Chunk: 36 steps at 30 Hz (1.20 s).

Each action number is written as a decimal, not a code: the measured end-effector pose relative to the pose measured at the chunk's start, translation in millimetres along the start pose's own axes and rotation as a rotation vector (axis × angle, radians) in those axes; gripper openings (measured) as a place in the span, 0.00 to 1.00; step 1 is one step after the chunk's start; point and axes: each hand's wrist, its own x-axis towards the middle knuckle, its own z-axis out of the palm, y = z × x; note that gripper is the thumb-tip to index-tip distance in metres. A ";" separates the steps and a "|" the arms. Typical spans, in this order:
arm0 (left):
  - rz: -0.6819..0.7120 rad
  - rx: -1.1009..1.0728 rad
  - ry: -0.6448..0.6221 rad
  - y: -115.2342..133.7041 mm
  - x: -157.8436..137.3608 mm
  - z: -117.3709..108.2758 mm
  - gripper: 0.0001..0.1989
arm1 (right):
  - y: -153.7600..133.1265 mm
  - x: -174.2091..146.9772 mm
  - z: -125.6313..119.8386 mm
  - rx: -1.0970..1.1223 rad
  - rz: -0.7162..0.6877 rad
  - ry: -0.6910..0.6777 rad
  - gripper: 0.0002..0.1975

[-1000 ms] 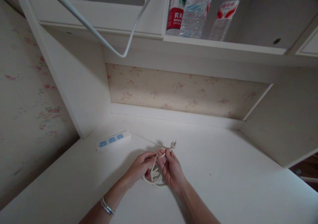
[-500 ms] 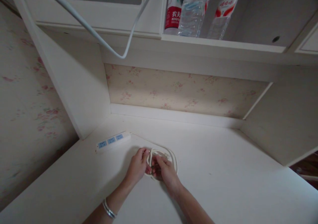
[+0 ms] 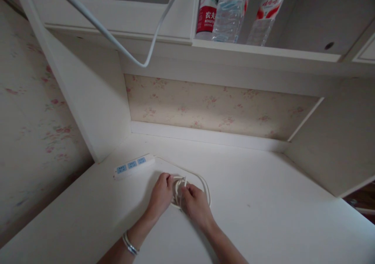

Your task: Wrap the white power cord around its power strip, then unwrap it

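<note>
A white power strip point(image 3: 131, 165) with blue socket faces lies on the desk, left of my hands. Its cream power cord point(image 3: 204, 183) runs right from the strip and curls into loops between my hands. My left hand point(image 3: 162, 190) is closed on the left side of the loops, thumb on top. With my right hand point(image 3: 197, 206), I pinch a strand at the right side of the coil. The fingertips of both hands are partly hidden by the hands themselves. A silver bracelet circles my left wrist.
The white desk point(image 3: 263, 217) spreads beneath my hands. Overhead, a shelf point(image 3: 263, 52) holds several plastic bottles point(image 3: 230, 14). A thick white cable point(image 3: 117, 45) hangs from above at the upper left. Side panels flank the desk, and flowered wallpaper point(image 3: 205, 102) covers the back.
My right hand has turned, with its fingers now closing over a strand at the coil. The cord loops have bunched closer together. My left hand has stayed nearly in place.
</note>
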 end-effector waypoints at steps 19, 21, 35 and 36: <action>-0.555 -1.135 -0.577 18.7 -0.8 -17.6 0.14 | 16.5 20.6 -22.9 0.135 0.119 0.197 0.19; -0.537 -1.077 -0.607 17.4 -2.3 -19.2 0.16 | 15.7 19.0 -21.8 0.109 0.111 0.192 0.19; -0.429 -1.343 -0.594 24.1 -4.7 -18.8 0.10 | 29.1 25.3 -23.5 0.269 0.169 0.225 0.17; -0.427 -1.378 -0.581 24.8 -4.5 -21.4 0.09 | 31.4 27.4 -24.4 0.321 0.200 0.228 0.17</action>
